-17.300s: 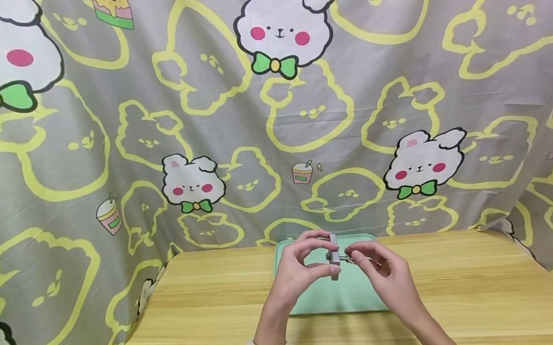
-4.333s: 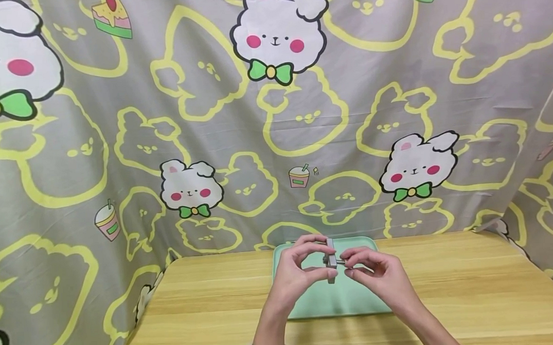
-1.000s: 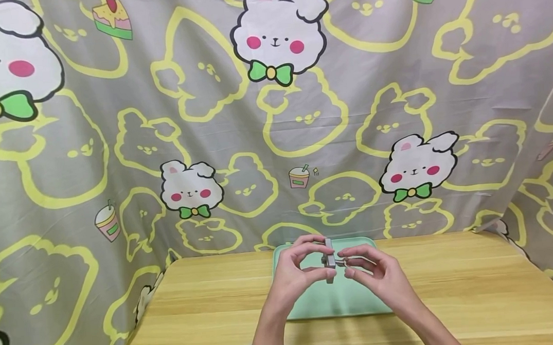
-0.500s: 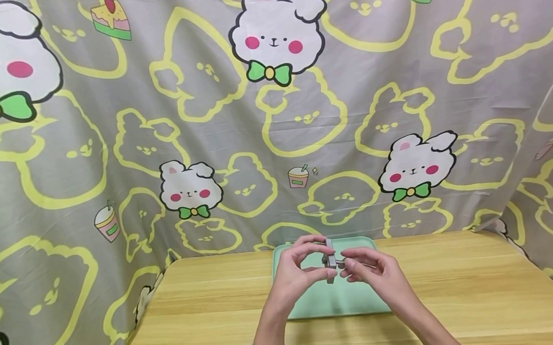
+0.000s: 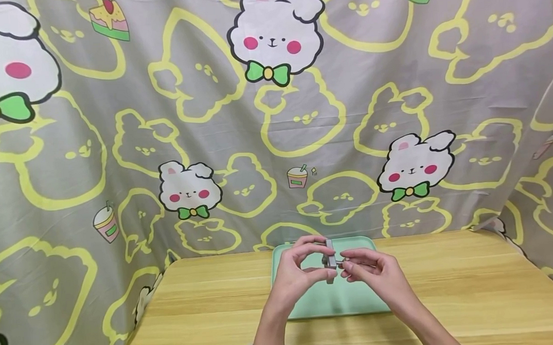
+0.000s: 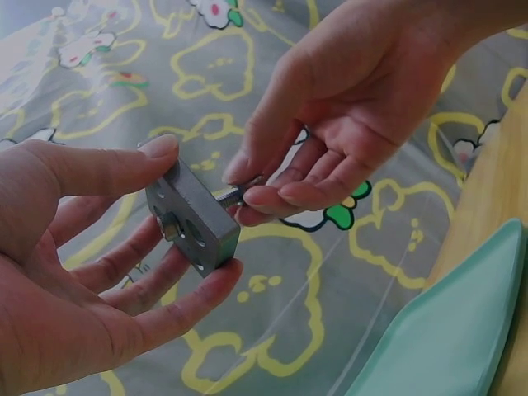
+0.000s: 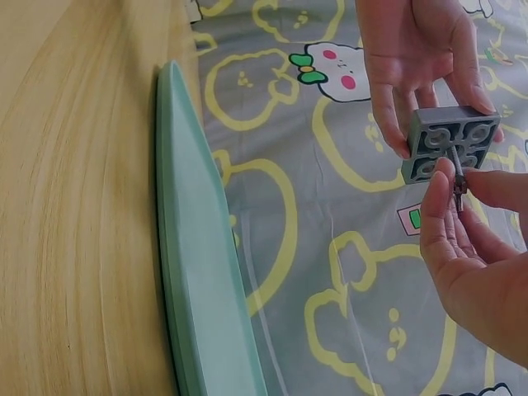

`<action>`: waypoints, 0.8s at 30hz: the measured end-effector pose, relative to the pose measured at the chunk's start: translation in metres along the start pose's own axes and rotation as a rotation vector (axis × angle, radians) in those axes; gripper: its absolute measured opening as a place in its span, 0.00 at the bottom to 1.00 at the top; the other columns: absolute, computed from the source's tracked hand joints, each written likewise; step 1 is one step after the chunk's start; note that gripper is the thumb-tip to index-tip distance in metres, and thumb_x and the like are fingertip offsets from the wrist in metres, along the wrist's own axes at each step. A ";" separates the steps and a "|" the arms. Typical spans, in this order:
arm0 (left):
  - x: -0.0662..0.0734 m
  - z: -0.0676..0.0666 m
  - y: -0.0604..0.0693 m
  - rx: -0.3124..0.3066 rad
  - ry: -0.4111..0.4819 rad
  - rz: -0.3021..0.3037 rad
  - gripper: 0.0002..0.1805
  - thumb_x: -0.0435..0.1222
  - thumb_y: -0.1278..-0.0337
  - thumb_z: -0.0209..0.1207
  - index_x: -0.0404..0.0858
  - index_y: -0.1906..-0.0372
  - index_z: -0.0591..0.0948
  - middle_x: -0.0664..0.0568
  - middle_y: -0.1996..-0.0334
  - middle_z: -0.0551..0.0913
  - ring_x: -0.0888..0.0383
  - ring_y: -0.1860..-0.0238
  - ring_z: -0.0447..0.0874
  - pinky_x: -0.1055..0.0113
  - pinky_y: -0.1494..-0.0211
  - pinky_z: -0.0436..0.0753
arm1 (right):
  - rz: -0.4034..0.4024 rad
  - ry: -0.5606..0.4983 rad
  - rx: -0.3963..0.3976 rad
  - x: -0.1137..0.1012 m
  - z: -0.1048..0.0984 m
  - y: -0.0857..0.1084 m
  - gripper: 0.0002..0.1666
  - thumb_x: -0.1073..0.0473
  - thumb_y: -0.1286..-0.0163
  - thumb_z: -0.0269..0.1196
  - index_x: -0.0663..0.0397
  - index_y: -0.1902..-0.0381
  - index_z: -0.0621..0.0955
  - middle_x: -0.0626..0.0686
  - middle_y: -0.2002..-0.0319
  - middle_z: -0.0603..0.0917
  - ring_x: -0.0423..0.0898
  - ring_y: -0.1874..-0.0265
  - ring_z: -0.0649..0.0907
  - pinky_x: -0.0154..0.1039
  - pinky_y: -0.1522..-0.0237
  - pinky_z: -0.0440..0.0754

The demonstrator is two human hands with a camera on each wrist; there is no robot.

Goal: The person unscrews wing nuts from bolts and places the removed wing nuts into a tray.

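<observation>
My left hand (image 5: pixel 295 272) grips a small grey rectangular block (image 6: pixel 198 214) by its edges, thumb on one side and fingers on the other, above the tray. A bolt (image 7: pixel 454 161) passes through the block's middle; its head (image 6: pixel 170 228) shows on the left side, its threaded shank on the right. In the right wrist view the block's ribbed underside has several round sockets. My right hand (image 5: pixel 378 271) pinches the shank's free end between thumb and fingers, at a small metal piece (image 7: pixel 459 188) that looks like a wing nut and is partly hidden by fingertips.
A mint-green tray (image 5: pixel 338 303) lies on the wooden table (image 5: pixel 208 299) beneath my hands. Behind the table hangs a grey curtain (image 5: pixel 256 127) printed with cartoon rabbits; it also covers both sides.
My right fingers have shifted from spread around the wing nut to pinched on it, after earlier similar grips. They sit closer to the block than before. The left hand keeps its hold.
</observation>
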State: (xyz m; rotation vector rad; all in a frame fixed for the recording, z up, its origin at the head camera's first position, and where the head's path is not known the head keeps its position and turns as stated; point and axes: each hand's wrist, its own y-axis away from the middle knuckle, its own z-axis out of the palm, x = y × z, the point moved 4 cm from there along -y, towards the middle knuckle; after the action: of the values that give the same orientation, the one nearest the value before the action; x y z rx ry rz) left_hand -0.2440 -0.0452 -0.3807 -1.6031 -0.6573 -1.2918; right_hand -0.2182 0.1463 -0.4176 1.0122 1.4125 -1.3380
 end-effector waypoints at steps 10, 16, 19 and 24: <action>0.000 -0.001 0.000 0.003 -0.007 0.006 0.17 0.22 0.52 0.74 0.33 0.54 0.89 0.45 0.40 0.77 0.50 0.38 0.77 0.56 0.50 0.90 | -0.113 0.049 -0.001 -0.002 0.000 0.002 0.16 0.67 0.30 0.68 0.71 0.48 0.80 0.58 0.56 0.87 0.49 0.63 0.90 0.45 0.60 0.91; 0.001 0.000 0.000 -0.001 0.006 0.007 0.17 0.21 0.52 0.74 0.32 0.54 0.88 0.44 0.40 0.77 0.49 0.39 0.78 0.56 0.50 0.90 | -0.175 0.095 0.006 -0.005 0.001 0.002 0.12 0.68 0.33 0.70 0.65 0.53 0.83 0.59 0.56 0.86 0.48 0.62 0.89 0.42 0.61 0.91; 0.000 0.000 0.000 -0.002 0.007 0.009 0.17 0.21 0.52 0.74 0.32 0.54 0.88 0.44 0.40 0.77 0.49 0.39 0.78 0.55 0.50 0.90 | -0.196 0.112 0.015 -0.006 0.001 0.002 0.09 0.68 0.34 0.71 0.64 0.57 0.84 0.61 0.56 0.86 0.46 0.60 0.88 0.40 0.57 0.91; 0.000 -0.001 0.001 -0.004 0.014 0.010 0.17 0.22 0.52 0.74 0.32 0.54 0.88 0.44 0.40 0.77 0.49 0.38 0.77 0.55 0.50 0.90 | -0.219 0.092 0.013 -0.005 0.001 0.002 0.06 0.71 0.36 0.71 0.66 0.62 0.84 0.62 0.54 0.86 0.45 0.54 0.88 0.39 0.52 0.89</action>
State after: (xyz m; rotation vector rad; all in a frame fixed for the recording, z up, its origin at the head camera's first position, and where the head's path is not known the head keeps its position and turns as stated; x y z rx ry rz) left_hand -0.2436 -0.0463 -0.3807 -1.5971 -0.6377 -1.2968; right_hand -0.2149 0.1451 -0.4129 0.9593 1.6226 -1.4754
